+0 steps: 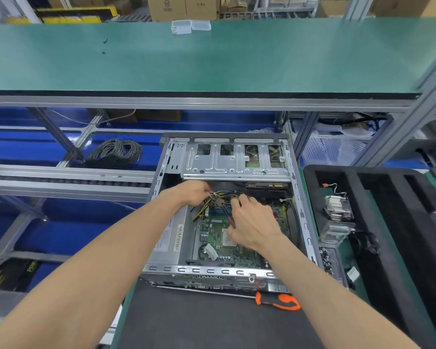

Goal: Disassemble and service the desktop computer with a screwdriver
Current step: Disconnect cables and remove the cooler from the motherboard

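Note:
The desktop computer case (159,183) lies open in front of me, showing the green motherboard (209,235), a metal drive cage (237,162) at the far end and the power supply (170,235) on the left. Inside the case, my left hand (194,192) grips a bundle of yellow and black cables (220,195). Close beside it, my right hand (252,222) holds red-handled cutters (225,212), whose jaws are at the cable bundle. The screwdriver (277,301), with an orange and black handle, lies untouched on the dark mat just before the case.
A black foam tray (388,187) on the right holds a removed heatsink (336,207) and a clear box of screws (329,260). A coil of grey cable (116,152) lies at the left. A green shelf (212,59) overhangs the far side.

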A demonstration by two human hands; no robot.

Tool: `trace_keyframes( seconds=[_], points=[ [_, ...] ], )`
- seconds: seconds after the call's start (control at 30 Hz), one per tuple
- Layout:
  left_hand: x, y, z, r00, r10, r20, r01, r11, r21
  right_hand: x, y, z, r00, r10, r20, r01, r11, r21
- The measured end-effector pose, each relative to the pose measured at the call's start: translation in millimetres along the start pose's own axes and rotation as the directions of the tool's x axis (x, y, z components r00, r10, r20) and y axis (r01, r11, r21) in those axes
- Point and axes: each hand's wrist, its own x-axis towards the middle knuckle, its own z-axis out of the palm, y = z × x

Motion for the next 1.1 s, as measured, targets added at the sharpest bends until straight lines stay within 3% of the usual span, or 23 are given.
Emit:
trace_keyframes(
  seconds=[1.1],
  points=[
    [-0.7,2.8,1.8,0.998,-0.056,-0.021,0.054,0.995,-0.084,2.4,-6.1,-4.5,0.998,0.007,0.059,-0.003,0.998,-0.064]
  ],
)
